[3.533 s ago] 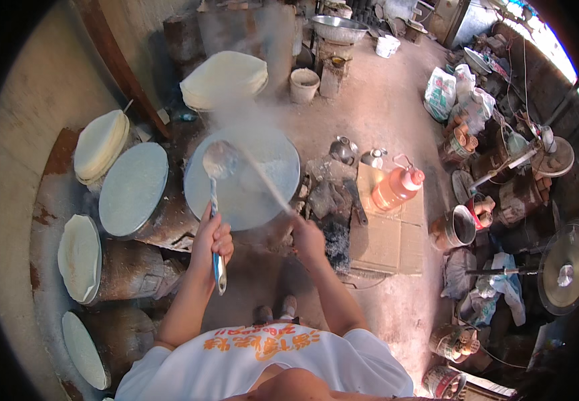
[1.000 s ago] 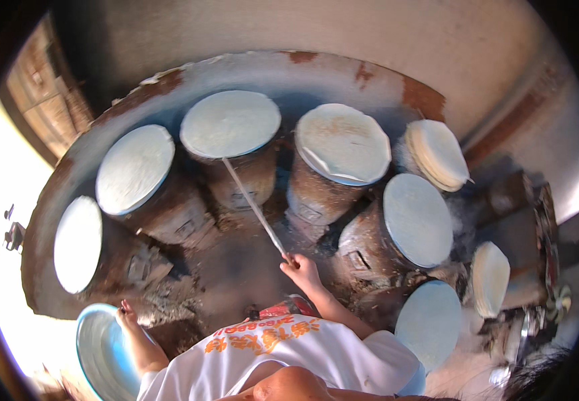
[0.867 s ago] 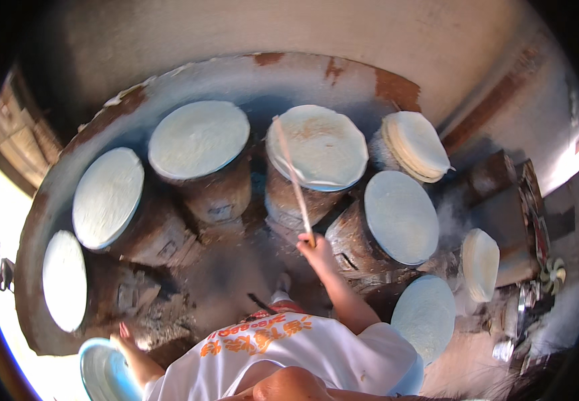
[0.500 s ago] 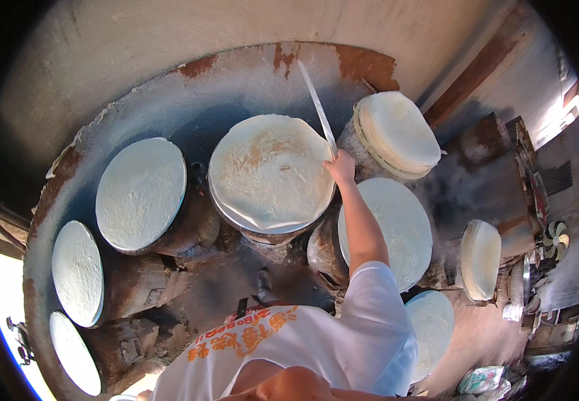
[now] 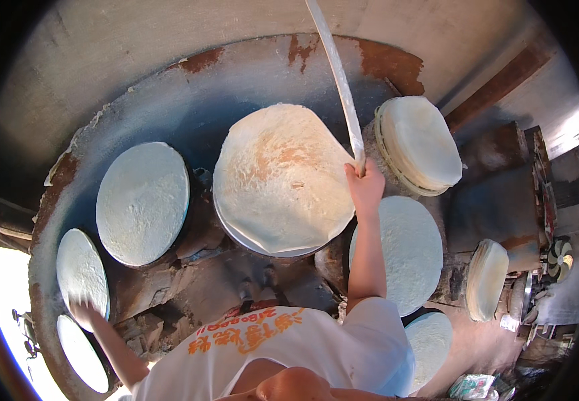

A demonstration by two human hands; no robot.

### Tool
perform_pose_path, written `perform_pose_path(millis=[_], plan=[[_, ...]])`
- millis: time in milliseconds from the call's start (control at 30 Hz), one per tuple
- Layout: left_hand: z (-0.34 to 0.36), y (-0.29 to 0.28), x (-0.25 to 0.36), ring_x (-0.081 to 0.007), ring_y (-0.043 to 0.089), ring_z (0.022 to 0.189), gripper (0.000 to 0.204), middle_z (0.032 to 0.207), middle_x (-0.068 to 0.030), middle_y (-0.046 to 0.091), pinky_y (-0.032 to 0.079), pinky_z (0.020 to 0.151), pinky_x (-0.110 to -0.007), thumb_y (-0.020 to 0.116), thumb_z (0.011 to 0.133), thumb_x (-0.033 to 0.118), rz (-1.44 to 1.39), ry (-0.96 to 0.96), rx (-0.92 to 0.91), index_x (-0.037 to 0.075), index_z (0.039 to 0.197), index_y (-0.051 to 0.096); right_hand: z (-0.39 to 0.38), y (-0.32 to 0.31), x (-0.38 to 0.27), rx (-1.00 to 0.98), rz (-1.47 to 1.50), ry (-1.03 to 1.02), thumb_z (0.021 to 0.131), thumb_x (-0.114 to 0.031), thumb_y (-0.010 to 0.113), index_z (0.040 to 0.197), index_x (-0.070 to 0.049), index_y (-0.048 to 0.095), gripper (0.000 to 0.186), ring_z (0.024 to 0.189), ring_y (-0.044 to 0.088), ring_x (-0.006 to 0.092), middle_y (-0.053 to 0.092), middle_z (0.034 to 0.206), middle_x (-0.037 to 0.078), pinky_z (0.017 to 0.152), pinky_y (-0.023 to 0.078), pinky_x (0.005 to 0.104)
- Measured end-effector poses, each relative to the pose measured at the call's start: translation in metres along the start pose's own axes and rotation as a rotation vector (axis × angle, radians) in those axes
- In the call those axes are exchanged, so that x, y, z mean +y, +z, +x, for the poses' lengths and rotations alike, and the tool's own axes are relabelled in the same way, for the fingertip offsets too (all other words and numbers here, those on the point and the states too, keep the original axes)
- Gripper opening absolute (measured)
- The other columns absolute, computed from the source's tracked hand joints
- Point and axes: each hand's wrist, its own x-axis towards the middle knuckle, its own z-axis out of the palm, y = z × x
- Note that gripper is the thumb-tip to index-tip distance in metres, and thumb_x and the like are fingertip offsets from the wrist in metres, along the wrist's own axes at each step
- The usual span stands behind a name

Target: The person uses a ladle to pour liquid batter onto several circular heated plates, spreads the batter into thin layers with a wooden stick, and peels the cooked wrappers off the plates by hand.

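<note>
My right hand is closed round the lower end of a long, pale, flat stick, which points up and away past the rusty rim. Directly left of that hand a large browned flatbread lies on a round griddle; its right edge comes close to my fingers, and I cannot tell whether they touch it. Far to the left, my left hand is over the lower edge of a griddle covered with pale dough. Motion blurs its fingers, and contact with the dough is unclear.
More dough-covered round griddles curve around me, one under my right forearm. A stack of flatbreads stands at the back right, another stack farther right. A curved wall encloses the far side; a fan is at right.
My left hand has come into view at the left griddle. The stick reaches higher in the picture, and my right hand appears slightly farther right. The flatbread's outline has shifted on its griddle.
</note>
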Motion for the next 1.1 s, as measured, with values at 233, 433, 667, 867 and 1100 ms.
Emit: perform_pose_path(millis=[233, 433, 667, 867, 1100], plan=[[-0.3, 0.311, 0.058, -0.0262, 0.034, 0.132, 0.085, 0.142, -0.0135, 0.038, 0.035, 0.102, -0.038, 0.074, 0.077, 0.024, 0.273, 0.511, -1.508, 0.018, 0.147, 0.027, -0.04, -0.059, -0.08, 0.107, 0.176, -0.107, 0.071, -0.013, 0.075, 0.077, -0.001, 0.053, 0.027, 0.059, 0.051, 0.0343, 0.055, 0.067, 0.017, 0.056, 0.044, 0.0367], [-0.462, 0.389, 0.086, -0.0069, 0.056, 0.073, 0.023, 0.08, 0.0028, 0.064, 0.045, 0.072, -0.026, 0.069, 0.084, 0.027, 0.378, 0.307, -2.175, 0.005, 0.088, 0.065, 0.022, -0.147, 0.005, 0.039, 0.205, 0.047, 0.07, -0.015, 0.076, 0.079, -0.003, 0.056, 0.025, 0.058, 0.05, 0.0256, 0.053, 0.064, 0.013, 0.058, 0.043, 0.0338], [-0.695, 0.398, 0.159, -0.0106, 0.058, 0.072, 0.018, 0.078, -0.006, 0.063, 0.045, 0.064, -0.025, 0.063, 0.087, 0.019, -0.078, 1.091, -1.908, 0.001, 0.088, 0.063, 0.151, -0.284, 0.127, 0.324, 0.108, 0.0, 0.077, -0.005, 0.07, 0.074, -0.004, 0.056, 0.014, 0.057, 0.052, 0.0106, 0.058, 0.067, 0.001, 0.054, 0.043, 0.0233], [-0.792, 0.404, 0.053, -0.0285, 0.059, 0.097, 0.02, 0.101, -0.0104, 0.061, 0.05, 0.079, -0.037, 0.055, 0.075, 0.0, -0.482, 1.873, -1.465, 0.008, 0.092, 0.062, 0.152, -0.315, 0.233, 0.294, 0.795, 0.106, 0.077, 0.013, 0.052, 0.085, -0.002, 0.054, 0.017, 0.071, 0.063, 0.017, 0.068, 0.094, 0.014, 0.064, 0.052, 0.0276], [-0.808, 0.434, -0.087, -0.0324, 0.052, 0.107, 0.04, 0.114, -0.0123, 0.054, 0.042, 0.094, -0.042, 0.053, 0.077, 0.003, -0.068, 2.027, -1.411, 0.014, 0.115, 0.06, 0.163, -0.198, 0.361, 0.339, 0.614, 0.475, 0.084, -0.002, 0.062, 0.082, -0.004, 0.063, 0.004, 0.076, 0.058, 0.0128, 0.065, 0.086, 0.006, 0.068, 0.048, 0.0276]])
